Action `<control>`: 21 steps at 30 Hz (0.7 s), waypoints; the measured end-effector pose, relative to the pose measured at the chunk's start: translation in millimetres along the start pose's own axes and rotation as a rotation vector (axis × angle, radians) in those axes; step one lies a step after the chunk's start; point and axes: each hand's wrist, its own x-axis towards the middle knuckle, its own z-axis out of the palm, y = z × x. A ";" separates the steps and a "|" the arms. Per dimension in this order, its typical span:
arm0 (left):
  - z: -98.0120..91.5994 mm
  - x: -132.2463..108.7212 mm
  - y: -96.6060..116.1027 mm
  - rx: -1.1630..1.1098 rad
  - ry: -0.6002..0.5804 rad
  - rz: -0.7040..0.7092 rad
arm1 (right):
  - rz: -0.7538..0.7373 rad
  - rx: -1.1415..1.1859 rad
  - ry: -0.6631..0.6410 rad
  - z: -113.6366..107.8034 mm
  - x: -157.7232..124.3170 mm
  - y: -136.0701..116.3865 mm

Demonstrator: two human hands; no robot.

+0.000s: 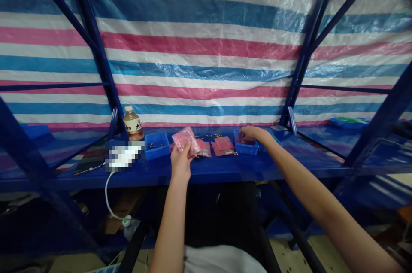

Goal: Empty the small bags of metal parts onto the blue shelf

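Observation:
My left hand is shut on a pink translucent plastic bag, holding it up above the front of the blue shelf. My right hand reaches over a small blue plastic bin, its fingertips dipping at the bin's near side. Whether those fingers hold anything is hidden. Between my hands lie several flat pink bags with small metal parts inside. Loose small metal parts are scattered behind them. A second blue bin holds several small metal pieces.
A capped bottle of brown drink stands at the back left of the shelf. A blurred white object trails a white cable down over the front edge. Dark blue steel uprights frame the shelf, with a striped tarpaulin behind.

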 end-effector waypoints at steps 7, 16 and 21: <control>-0.4 -0.6 -5.8 0.088 -0.088 0.001 | 0.012 -0.007 0.043 -11.2 -7.5 -20.0; 3.4 -10.0 -12.5 0.368 -0.421 0.027 | -0.669 0.493 0.212 -40.6 -41.1 -114.9; 7.8 -13.7 -17.4 0.454 -0.469 0.052 | -0.657 0.492 0.138 -45.4 -46.3 -119.6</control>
